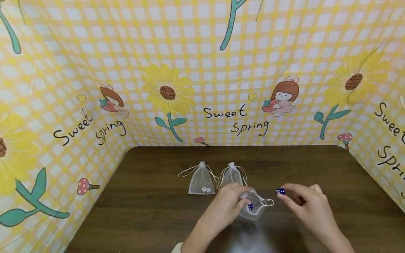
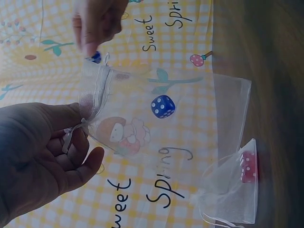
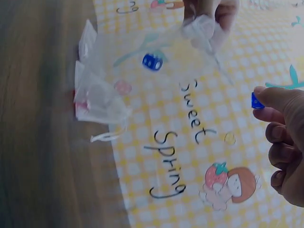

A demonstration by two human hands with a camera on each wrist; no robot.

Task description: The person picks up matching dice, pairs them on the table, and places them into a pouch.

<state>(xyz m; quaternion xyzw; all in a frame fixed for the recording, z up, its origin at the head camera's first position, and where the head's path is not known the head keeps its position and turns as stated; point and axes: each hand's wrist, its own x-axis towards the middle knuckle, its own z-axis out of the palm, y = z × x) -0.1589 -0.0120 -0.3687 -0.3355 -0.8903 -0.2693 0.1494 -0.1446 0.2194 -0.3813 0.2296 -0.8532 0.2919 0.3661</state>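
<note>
My left hand (image 1: 225, 205) pinches the gathered mouth edge of a sheer white drawstring pouch (image 1: 253, 215), which hangs over the table. A blue die (image 2: 163, 106) with white pips shows through the pouch's mesh in the left wrist view. To the right of the pouch, my right hand (image 1: 313, 201) pinches another blue die (image 1: 280, 191) between thumb and index finger, apart from the pouch in the head view. Its other fingers are curled in. The pouch's cord loop (image 1: 268, 202) sticks out toward that hand.
Behind my left hand stands a tied pouch (image 1: 232, 174); red dice (image 2: 248, 167) show in it in the left wrist view. Left of it is another tied pouch (image 1: 200, 178) with white dice (image 1: 206, 190). A patterned cloth (image 1: 202, 77) rises behind the dark wooden table (image 1: 142, 218).
</note>
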